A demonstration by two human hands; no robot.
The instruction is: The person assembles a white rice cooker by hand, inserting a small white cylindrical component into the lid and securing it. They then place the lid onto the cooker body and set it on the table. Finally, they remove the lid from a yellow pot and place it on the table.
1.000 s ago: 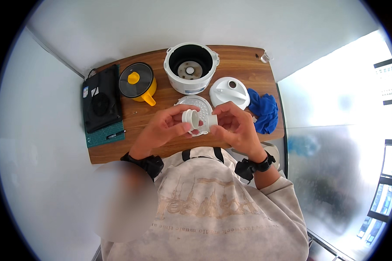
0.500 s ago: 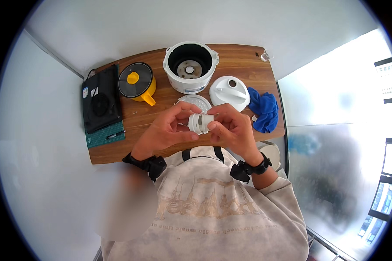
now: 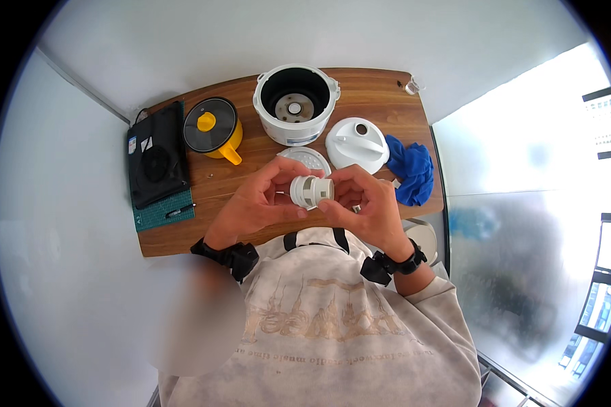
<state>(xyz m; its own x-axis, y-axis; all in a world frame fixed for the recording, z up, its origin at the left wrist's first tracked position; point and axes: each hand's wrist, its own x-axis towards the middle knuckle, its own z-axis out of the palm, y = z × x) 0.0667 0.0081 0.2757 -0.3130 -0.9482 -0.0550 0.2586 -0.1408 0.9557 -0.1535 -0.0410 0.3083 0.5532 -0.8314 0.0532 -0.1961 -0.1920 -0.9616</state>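
Between both hands, above the near part of the table, is a white slotted plastic steam valve point(image 3: 310, 192), lying on its side. My left hand point(image 3: 263, 197) is closed round its wider left end, thumb below and fingers above. The narrower right end is pinched by the fingertips and thumb of my right hand point(image 3: 365, 202). Just beyond the hands lies a white perforated steamer plate point(image 3: 308, 158), partly hidden by my left fingers. A white rice cooker lid point(image 3: 356, 150) with a round hole lies past my right hand. Behind stands the open white rice cooker body point(image 3: 293, 127), its heating plate showing.
At left are a yellow electric pot point(image 3: 225, 146) with a dark lid, a black flat appliance point(image 3: 157, 166), and a green cutting mat point(image 3: 159, 216) with a pen. A blue cloth point(image 3: 412, 171) lies at right, a small clear cup point(image 3: 412, 86) at the far right corner.
The steam valve has turned in my hands, so different slots show, and it has shifted slightly left. My right fingers have moved a little on its end. Other things stay put.
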